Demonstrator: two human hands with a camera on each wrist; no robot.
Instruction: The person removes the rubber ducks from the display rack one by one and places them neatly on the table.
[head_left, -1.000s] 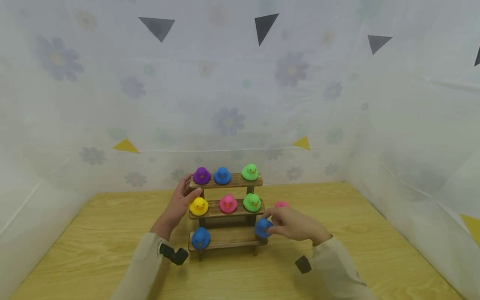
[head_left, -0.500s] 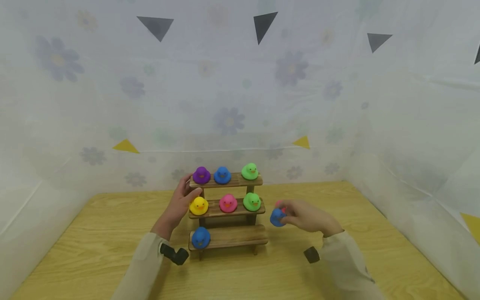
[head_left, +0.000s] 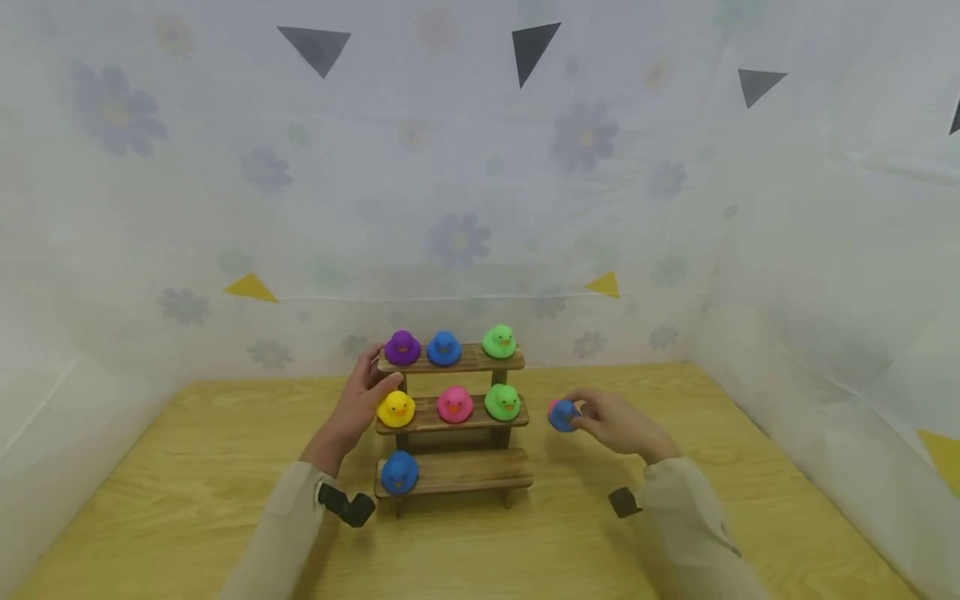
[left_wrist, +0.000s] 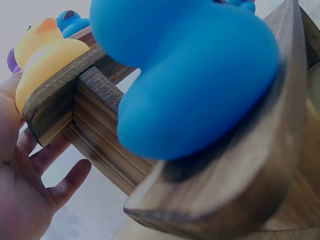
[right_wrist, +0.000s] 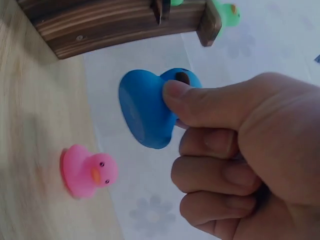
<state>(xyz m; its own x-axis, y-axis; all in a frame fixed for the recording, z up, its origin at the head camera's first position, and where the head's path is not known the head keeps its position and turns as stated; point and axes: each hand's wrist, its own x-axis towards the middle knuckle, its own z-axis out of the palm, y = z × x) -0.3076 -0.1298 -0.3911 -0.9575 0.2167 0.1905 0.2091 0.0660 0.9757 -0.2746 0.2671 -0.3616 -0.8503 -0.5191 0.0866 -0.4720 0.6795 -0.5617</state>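
My right hand (head_left: 618, 423) pinches a blue rubber duck (right_wrist: 145, 107) between thumb and index finger, the other fingers folded in the right wrist view. This duck is held in the air, to the right of a three-tier wooden stand (head_left: 472, 471). A pink duck (right_wrist: 92, 172) sits on the table beyond it, mostly hidden by the blue one in the head view. My left hand (head_left: 356, 417) rests at the stand's left side by the yellow duck (head_left: 396, 409). Its fingers (left_wrist: 72, 182) are spread and fairly straight, some passing behind the middle shelf's end.
On the top shelf sit purple (head_left: 402, 348), blue (head_left: 444, 348) and green (head_left: 498, 342) ducks. The middle shelf also bears a pink duck (head_left: 454, 404) and a green duck (head_left: 502, 402). Another blue duck (head_left: 400, 472) stands at the bottom shelf's left end. Patterned sheeting (head_left: 480, 167) encloses the wooden table (head_left: 480, 558).
My right hand has lifted the blue duck off the bottom shelf's right end and carried it right and farther back, in front of the pink duck. The left hand stays at the stand.
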